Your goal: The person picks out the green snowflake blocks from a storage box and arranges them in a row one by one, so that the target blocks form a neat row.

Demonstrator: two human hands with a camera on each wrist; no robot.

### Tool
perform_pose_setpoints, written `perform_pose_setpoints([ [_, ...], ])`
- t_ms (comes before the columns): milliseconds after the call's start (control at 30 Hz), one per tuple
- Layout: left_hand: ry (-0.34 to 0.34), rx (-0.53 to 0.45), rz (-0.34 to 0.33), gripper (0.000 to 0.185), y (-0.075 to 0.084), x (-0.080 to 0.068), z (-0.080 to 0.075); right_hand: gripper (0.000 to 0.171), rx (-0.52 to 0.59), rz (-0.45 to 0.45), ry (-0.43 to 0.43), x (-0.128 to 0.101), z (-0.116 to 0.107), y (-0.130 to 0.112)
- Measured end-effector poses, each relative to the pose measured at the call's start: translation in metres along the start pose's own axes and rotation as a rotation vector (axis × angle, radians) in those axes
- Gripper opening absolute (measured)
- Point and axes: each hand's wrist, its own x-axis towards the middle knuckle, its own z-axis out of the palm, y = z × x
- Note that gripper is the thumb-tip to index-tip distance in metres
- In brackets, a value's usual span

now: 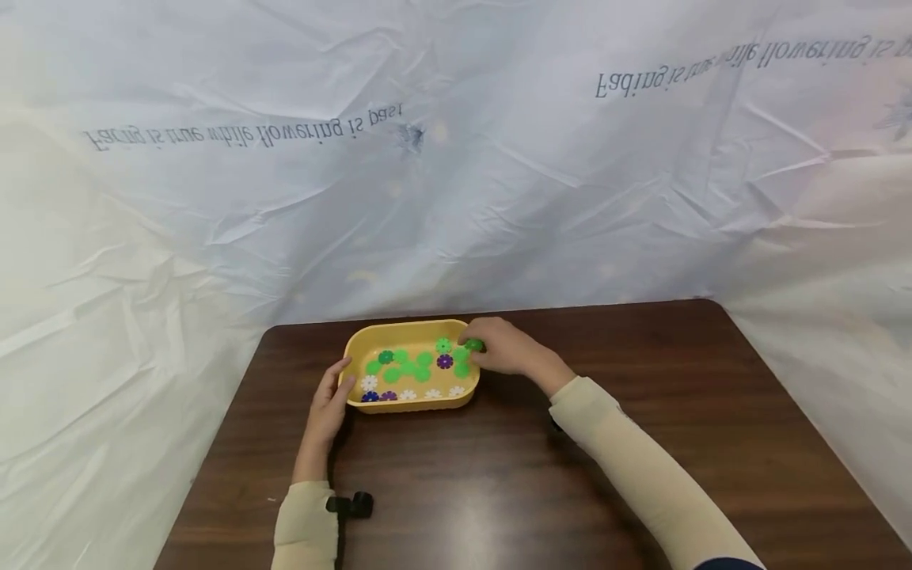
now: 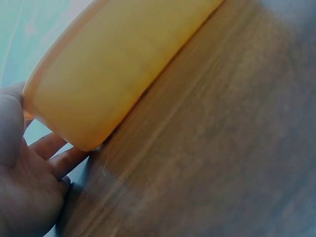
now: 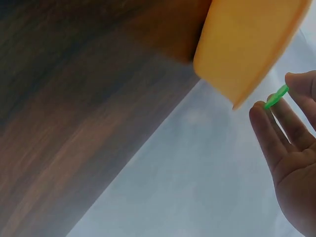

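A yellow plastic tray [image 1: 420,407] with rounded corners stands near the table's far edge. Several flower-shaped plastic discs lie in it: bright green ones [image 1: 408,369], white ones [image 1: 433,393] along the near side, plus a few purple [image 1: 445,361] and blue ones. My left hand [image 1: 328,408] grips the tray's left end, thumb over the rim and fingers against the outer wall [image 2: 98,79]. Over the right end, my right hand [image 1: 506,348] pinches a green flower disc [image 3: 276,97] between thumb and fingertips, just above the rim.
The dark brown wooden table [image 1: 641,443] extends toward me and to the right. White printed cloth [image 1: 456,174] hangs right behind the table and along its sides. A black strap mount [image 1: 351,505] sits on the left wrist.
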Motion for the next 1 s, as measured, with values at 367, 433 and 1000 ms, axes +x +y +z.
perform_pose_setpoints([
  [367,0.003,-0.002,-0.004,0.046,0.001,0.0,0.004,0.028,0.024,0.091,0.023,-0.013,-0.002,0.027],
  [433,0.01,-0.003,-0.01,0.045,0.0,-0.001,0.004,0.027,0.028,0.11,0.006,-0.013,0.0,0.031],
  [1000,-0.017,-0.007,-0.047,0.046,0.035,-0.015,0.002,0.025,-0.05,0.198,-0.108,-0.023,0.02,0.044],
])
